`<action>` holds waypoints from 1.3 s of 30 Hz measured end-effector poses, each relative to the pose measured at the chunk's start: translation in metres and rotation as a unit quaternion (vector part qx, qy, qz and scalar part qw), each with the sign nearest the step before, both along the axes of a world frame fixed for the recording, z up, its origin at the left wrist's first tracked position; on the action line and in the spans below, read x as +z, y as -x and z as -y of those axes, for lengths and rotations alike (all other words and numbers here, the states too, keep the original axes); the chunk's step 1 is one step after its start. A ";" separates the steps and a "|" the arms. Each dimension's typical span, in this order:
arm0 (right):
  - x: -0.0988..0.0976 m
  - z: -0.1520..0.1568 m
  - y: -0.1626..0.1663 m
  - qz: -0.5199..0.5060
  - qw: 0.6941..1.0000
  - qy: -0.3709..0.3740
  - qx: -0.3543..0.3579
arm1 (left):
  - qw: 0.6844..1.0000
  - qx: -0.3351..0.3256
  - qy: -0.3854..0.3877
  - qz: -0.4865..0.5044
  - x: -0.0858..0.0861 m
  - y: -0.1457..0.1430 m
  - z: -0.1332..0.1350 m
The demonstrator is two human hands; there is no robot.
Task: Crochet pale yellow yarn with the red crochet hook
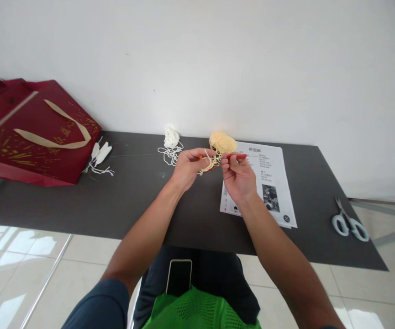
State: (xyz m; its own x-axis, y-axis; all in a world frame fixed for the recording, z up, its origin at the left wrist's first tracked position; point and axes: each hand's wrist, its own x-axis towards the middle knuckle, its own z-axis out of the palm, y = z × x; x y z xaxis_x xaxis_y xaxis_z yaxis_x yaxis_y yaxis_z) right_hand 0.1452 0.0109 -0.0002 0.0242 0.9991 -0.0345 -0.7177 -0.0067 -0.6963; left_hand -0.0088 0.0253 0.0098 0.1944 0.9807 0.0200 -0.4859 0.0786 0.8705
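My right hand [240, 178] is closed around the red handle of a crochet hook [236, 156], whose thin metal shaft points left. Thumb and fingers of my left hand [189, 168] pinch a small yarn piece with an orange bit [200, 157] at its edge; the hook's tip meets it there. Pale yellow yarn [213, 163] hangs in loose loops between the two hands. Just behind them sits a yellow yarn ball [223, 142]. The piece is mostly hidden by my fingers.
White yarn [171, 138] lies at the back. Printed sheets [276, 183] rest under my right hand. Scissors [349, 223] lie near the right edge. At left are a dark red gift bag [39, 132] and white crocheted pieces [100, 154]. A phone [179, 276] rests on my lap.
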 end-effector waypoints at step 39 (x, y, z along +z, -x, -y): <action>0.000 0.011 0.017 0.142 0.969 -0.117 -0.167 | 0.946 0.228 -0.120 -0.198 -0.001 -0.014 0.009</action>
State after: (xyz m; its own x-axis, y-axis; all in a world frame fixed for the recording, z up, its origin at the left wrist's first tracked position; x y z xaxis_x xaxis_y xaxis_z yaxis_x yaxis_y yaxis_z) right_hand 0.1285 0.0004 0.0001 0.3231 0.9134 0.2476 -0.4317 0.3751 -0.8204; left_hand 0.0057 0.0165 0.0085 -0.2096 0.9408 0.2663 -0.0542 -0.2831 0.9576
